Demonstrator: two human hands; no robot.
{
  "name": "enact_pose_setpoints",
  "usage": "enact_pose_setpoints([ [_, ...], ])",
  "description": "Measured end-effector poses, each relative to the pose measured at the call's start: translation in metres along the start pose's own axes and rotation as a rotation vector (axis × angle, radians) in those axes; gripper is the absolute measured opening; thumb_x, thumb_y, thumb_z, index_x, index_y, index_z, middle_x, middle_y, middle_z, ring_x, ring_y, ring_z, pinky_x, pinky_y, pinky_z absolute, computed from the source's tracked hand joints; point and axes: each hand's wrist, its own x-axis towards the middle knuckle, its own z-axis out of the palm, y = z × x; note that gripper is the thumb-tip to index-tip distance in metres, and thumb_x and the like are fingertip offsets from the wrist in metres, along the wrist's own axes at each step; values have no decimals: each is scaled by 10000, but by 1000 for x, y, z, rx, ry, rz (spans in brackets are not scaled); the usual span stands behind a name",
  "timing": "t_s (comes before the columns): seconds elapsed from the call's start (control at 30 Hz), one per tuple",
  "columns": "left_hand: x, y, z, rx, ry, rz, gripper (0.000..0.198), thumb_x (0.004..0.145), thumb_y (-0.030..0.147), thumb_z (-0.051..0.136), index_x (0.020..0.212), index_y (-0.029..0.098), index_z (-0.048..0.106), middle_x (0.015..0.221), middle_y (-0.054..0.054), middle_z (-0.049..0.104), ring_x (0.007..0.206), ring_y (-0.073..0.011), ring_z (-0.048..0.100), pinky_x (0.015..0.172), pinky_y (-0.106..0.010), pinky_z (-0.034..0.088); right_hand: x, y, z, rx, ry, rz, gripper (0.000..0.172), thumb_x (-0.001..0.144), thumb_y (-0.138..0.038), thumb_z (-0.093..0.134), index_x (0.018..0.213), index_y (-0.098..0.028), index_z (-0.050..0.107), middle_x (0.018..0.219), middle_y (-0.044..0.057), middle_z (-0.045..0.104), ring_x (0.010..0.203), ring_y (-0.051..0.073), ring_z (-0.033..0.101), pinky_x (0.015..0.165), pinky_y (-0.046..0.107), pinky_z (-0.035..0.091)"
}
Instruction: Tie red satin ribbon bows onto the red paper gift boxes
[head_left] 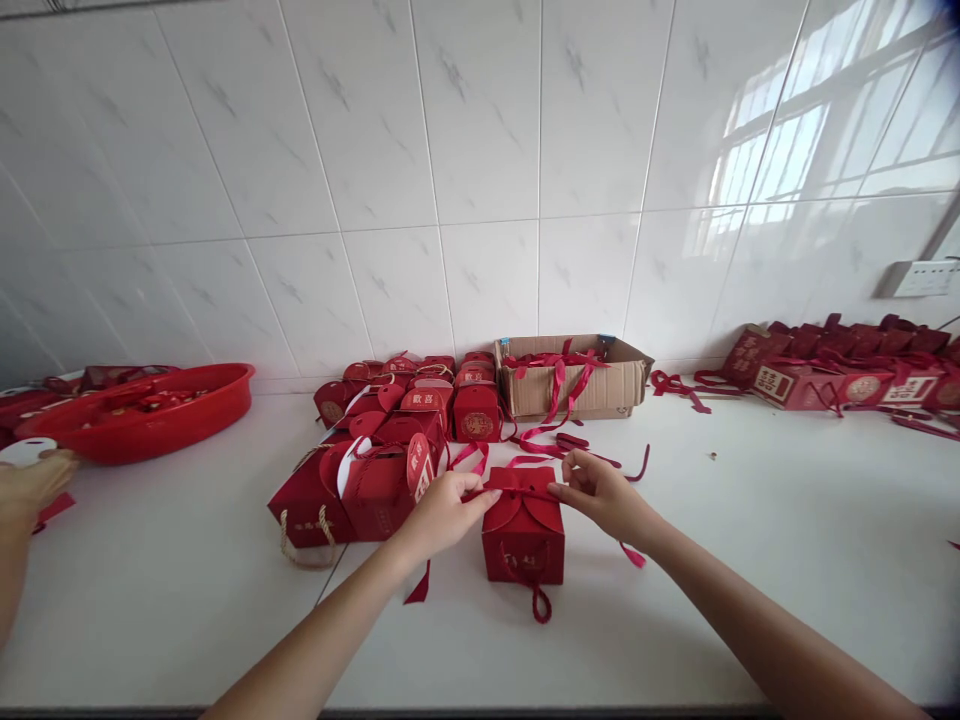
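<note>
A small red gift box [523, 545] stands upright on the white counter in front of me, its top flaps folded shut. Across its top runs a red ribbon [519, 490], drawn out to both sides. My left hand [450, 505] pinches the ribbon at the box's left edge. On the right side, my right hand [600, 492] pinches the ribbon between thumb and fingers. One loose ribbon end hangs below each hand. A twisted red cord handle droops from the front of the box onto the counter.
Several red gift boxes [386, 490] stand grouped to the left. Behind, a cardboard box [574, 395] holds red ribbons, some trailing out. A red plastic basin [172, 425] sits far left, near another person's hand [37, 480]. More red boxes [862, 385] line the right wall.
</note>
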Motion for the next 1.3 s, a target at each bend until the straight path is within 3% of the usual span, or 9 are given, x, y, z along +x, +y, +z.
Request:
enact_pose_setpoints([
  [0.27,-5,-5,-8,-129,-72,-87,480,719,598,542,566,202,318,523,81,255,480,-80,235,472,-235,192,-3,7,-10,-88,57,-48,404,777,-455,606,684,-225,288,564,-92,259,515,82,216,466,220,217],
  [0.43,-12,-8,-21,-277,-235,-179,490,655,649,620,692,197,435,547,94,279,473,-68,230,440,-210,227,-5,6,-16,-128,38,-35,480,761,-465,622,605,-216,242,538,-81,245,510,82,203,453,228,215],
  [0.63,-13,-10,-30,-221,-274,-424,401,719,567,568,907,213,556,549,86,300,436,-76,226,418,-213,219,-20,-20,-28,-318,-67,-130,372,836,-292,488,494,-177,400,700,17,479,567,112,401,518,266,339],
  [0.77,-14,2,-36,-87,-516,-326,220,651,370,680,781,196,647,595,42,409,462,-70,265,433,-215,175,-26,-30,-23,-536,-46,-132,253,777,-208,530,526,-188,549,783,43,543,579,127,476,546,290,393],
  [0.87,-15,13,-35,-266,-630,-190,250,714,403,658,781,165,694,514,62,323,449,-60,199,449,-234,121,-23,-26,-10,-626,157,-160,236,797,-207,513,579,-189,601,779,63,553,571,141,503,550,308,411],
  [0.97,-16,25,-23,-507,-476,-124,326,775,434,608,927,160,699,512,76,291,448,-57,164,449,-236,122,-16,-19,3,-591,412,-310,291,828,-221,480,554,-187,572,715,65,533,566,145,493,538,304,401],
  [1.03,-17,31,-11,-533,-293,-99,333,809,425,569,1000,179,688,542,66,339,458,-60,200,453,-223,179,-11,-19,9,-480,464,-380,278,810,-226,511,537,-190,545,684,55,528,550,138,475,503,287,378],
  [1.17,-17,38,14,-172,59,161,247,850,298,505,938,187,707,708,-9,526,630,-118,454,605,-242,372,-6,-24,15,-250,340,-334,256,774,-264,604,535,-188,551,690,41,554,532,121,450,474,270,355],
  [1.3,-18,39,29,276,216,324,251,852,176,422,884,195,670,859,-54,528,717,-157,529,638,-263,409,-2,-29,20,-114,163,-264,256,749,-369,679,575,-188,631,752,44,598,634,145,537,565,273,429],
])
